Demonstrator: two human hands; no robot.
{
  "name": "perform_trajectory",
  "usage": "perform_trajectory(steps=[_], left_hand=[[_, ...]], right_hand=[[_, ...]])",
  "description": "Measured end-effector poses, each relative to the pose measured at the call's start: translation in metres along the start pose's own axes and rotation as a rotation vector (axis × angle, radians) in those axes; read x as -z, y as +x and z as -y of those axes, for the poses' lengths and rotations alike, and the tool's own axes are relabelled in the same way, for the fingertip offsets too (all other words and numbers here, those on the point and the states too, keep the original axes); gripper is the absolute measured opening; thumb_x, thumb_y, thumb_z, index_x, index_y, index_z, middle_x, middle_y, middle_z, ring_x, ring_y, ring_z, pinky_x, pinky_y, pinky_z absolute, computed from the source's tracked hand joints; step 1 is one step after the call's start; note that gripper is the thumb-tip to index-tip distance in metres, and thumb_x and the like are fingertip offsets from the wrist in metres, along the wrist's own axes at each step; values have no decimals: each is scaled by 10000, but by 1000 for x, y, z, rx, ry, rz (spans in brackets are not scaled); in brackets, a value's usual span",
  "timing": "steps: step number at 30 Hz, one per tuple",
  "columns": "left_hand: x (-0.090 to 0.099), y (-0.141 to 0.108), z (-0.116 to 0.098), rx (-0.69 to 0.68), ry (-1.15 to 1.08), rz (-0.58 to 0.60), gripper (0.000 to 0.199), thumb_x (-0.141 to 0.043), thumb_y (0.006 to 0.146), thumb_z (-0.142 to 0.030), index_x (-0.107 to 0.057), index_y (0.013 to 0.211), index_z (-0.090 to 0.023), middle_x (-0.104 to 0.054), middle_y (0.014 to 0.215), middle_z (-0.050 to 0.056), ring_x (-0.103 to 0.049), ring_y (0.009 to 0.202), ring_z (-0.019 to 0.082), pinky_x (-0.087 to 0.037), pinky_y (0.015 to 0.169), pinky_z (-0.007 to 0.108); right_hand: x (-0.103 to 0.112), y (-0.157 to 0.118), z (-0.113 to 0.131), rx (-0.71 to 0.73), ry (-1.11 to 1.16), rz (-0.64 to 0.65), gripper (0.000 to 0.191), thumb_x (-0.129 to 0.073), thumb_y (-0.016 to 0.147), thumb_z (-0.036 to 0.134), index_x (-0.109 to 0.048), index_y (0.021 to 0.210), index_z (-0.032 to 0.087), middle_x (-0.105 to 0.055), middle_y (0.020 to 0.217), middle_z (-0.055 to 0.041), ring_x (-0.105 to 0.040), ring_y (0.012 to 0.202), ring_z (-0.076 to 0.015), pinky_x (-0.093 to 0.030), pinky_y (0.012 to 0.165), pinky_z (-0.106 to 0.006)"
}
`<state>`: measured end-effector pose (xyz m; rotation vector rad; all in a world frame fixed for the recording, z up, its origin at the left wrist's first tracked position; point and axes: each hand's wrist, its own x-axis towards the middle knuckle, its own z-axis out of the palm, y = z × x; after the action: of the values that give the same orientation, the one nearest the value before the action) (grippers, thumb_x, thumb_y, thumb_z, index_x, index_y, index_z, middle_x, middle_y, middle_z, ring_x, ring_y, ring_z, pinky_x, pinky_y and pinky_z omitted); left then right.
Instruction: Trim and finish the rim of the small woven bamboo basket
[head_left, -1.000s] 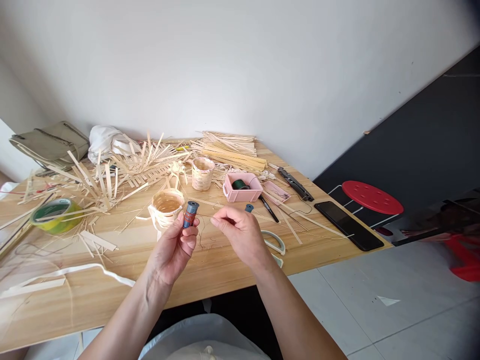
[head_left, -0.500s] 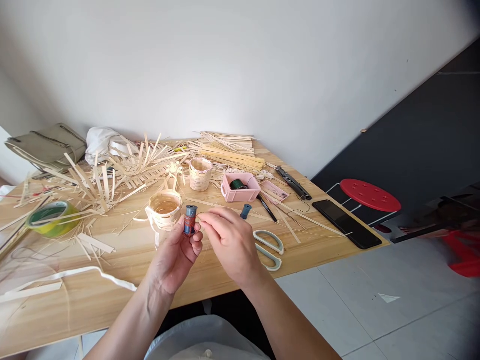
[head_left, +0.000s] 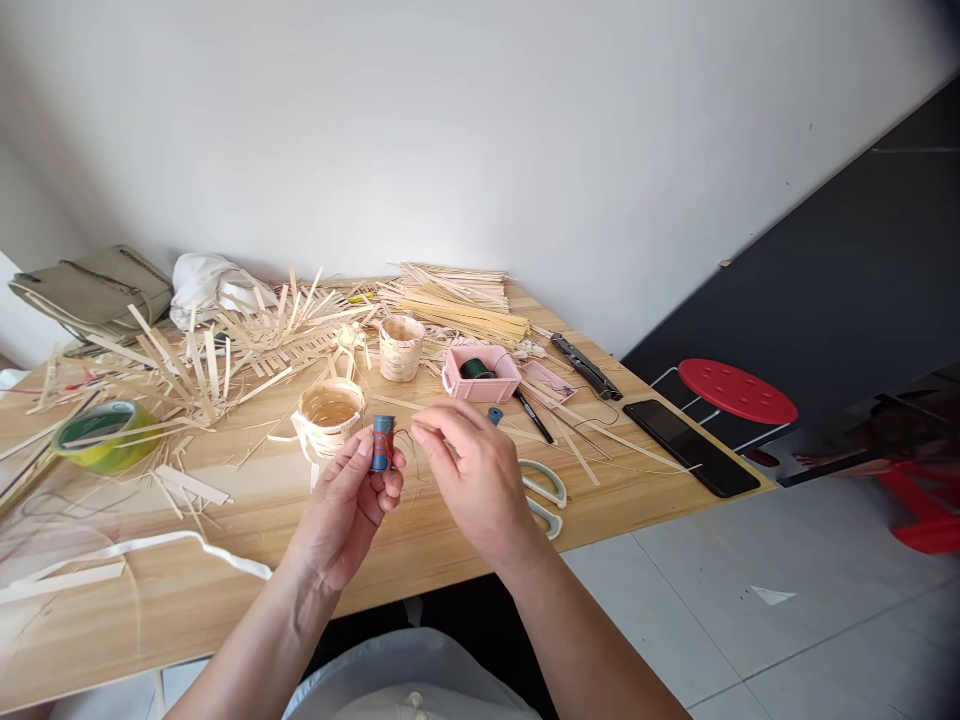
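My left hand (head_left: 349, 510) is closed around a blue spool (head_left: 382, 443) that has reddish thread wound over its middle. Just right of the spool, my right hand (head_left: 476, 475) pinches thread (head_left: 403, 437), and loose loops hang between the two hands. A small woven basket (head_left: 330, 415) stands right behind my left hand. Farther back is a second woven basket (head_left: 401, 348). Partly covered by my right hand are the pale scissor handles (head_left: 546, 485). Another blue spool (head_left: 495, 415) shows just beyond my right knuckles.
A pink box (head_left: 481, 375) with a dark green thread spool stands behind my right hand, near a black pen (head_left: 534, 416) and a phone (head_left: 691, 447). Wooden strips (head_left: 217, 350) spread across the left and back. A roll of tape (head_left: 105, 435) lies far left.
My right hand has moved slightly right, away from the spool, and more loose thread shows between my hands. The spool has shifted a little in my left hand.
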<state>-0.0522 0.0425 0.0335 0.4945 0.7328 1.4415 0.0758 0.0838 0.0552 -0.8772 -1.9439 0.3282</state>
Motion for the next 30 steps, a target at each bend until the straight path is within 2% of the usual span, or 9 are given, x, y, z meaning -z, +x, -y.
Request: perform_trajectory(steps=[5, 8, 11, 16, 19, 22, 25, 27, 30], left_hand=[[2, 0, 2, -69, 59, -11, 252, -718, 713, -285, -642, 917, -158, -626, 692, 6, -561, 534, 57, -473, 493, 123], [4, -1, 2, -83, 147, -15, 304, -723, 704, -302, -658, 963, -157, -621, 669, 5, -568, 546, 69, -476, 512, 141], [8, -1, 0, -65, 212, -23, 300, -741, 679, -298, -677, 927, -141, -627, 690, 17, -574, 564, 79, -474, 512, 148], [12, -1, -5, -84, 202, -46, 260, -750, 667, -305, -672, 847, -135, -632, 701, 21, -576, 562, 80, -488, 528, 158], [12, -1, -8, -59, 150, -28, 231, -734, 688, -290, -666, 832, -123, -629, 703, 28, -571, 557, 79, -491, 510, 154], [11, -1, -10, 34, 46, -8, 250, -745, 674, -262, -672, 866, -121, -626, 694, 27, -570, 554, 74, -493, 496, 140], [10, -2, -10, 101, -29, 1, 294, -763, 652, -253, -677, 899, -120, -623, 694, 23, -566, 551, 70, -503, 495, 140], [9, -1, -8, 87, -38, -28, 295, -779, 631, -225, -683, 886, -113, -627, 706, 22, -568, 563, 68, -510, 504, 133], [9, 2, -3, -20, -19, -111, 306, -804, 591, -189, -691, 860, -96, -645, 725, 30, -576, 582, 64, -520, 540, 121]], right_hand=[[0, -2, 8, -117, 83, 94, 68, -559, 812, 168, -583, 751, 185, -587, 769, -23, -555, 728, -150, -426, 646, -254], [-4, -1, 7, -213, 179, 154, 116, -569, 775, 116, -533, 687, 184, -566, 728, 3, -530, 704, -133, -409, 641, -243], [-6, -1, 2, -302, 398, 225, 145, -528, 786, 133, -492, 654, 184, -534, 680, 28, -503, 658, -110, -398, 625, -229], [-4, -3, -5, -547, 790, 361, 134, -487, 817, 261, -444, 710, 192, -485, 554, 63, -430, 476, -78, -333, 458, -193], [-5, -4, -8, -571, 895, 379, 145, -483, 819, 276, -427, 717, 189, -540, 608, 38, -486, 515, -84, -364, 472, -194], [-5, -2, -10, -524, 820, 353, 129, -499, 804, 256, -430, 718, 189, -500, 608, 56, -465, 527, -77, -374, 507, -198], [-3, -1, -11, -461, 564, 331, 64, -524, 789, 232, -515, 752, 181, -503, 624, 55, -446, 552, -80, -354, 526, -203], [-1, 0, -10, -407, 428, 319, 101, -529, 784, 209, -543, 691, 172, -496, 607, 52, -423, 559, -79, -327, 523, -203], [-1, -1, -7, -376, 381, 305, 181, -525, 776, 183, -517, 597, 162, -447, 549, 59, -375, 532, -74, -287, 495, -202]])
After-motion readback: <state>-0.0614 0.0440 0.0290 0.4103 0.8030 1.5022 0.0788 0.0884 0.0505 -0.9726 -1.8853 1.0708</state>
